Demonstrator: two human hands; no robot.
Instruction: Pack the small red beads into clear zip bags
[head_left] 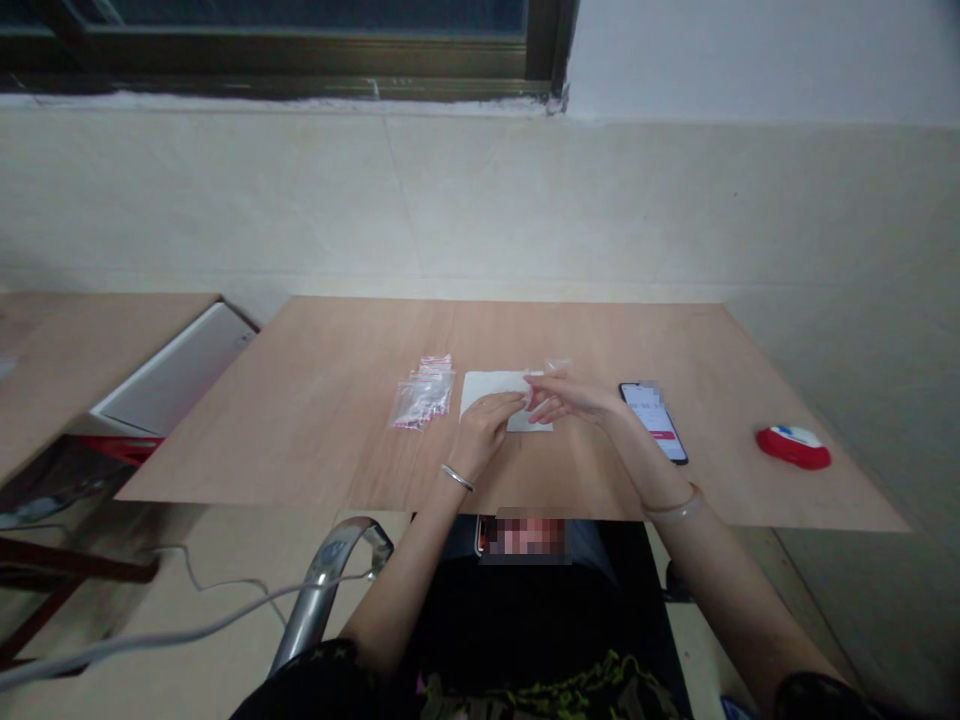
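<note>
Both hands meet over the middle of the wooden surface (337, 400), right above a white sheet (487, 390) that lies flat there. The left hand (486, 425) is curled, its fingertips (514, 400) drawn in close toward the thumb, and its grip seems to pinch something small and clear at the sheet's right part; from here the item is too tiny and blurred to name. The right hand (574, 398) is looser, fingers stretched out toward the left and only slightly bent, its tips touching or nearly touching those of the left hand at the same spot. Whether the right grip actually closes on anything I cannot tell.

A silver bangle (457, 477) sits on the left wrist, a pale one (675, 508) on the right.

Just left of the sheet lies a small pile of clear zip bags (422, 398) with red strips, untouched. Another scrap of clear plastic (558, 364) lies just beyond the right hand. A phone (653, 421) with its screen lit rests to the right of that hand, near but apart. Further right, well apart, sits a red and white object (793, 446) near the surface's edge.
</note>
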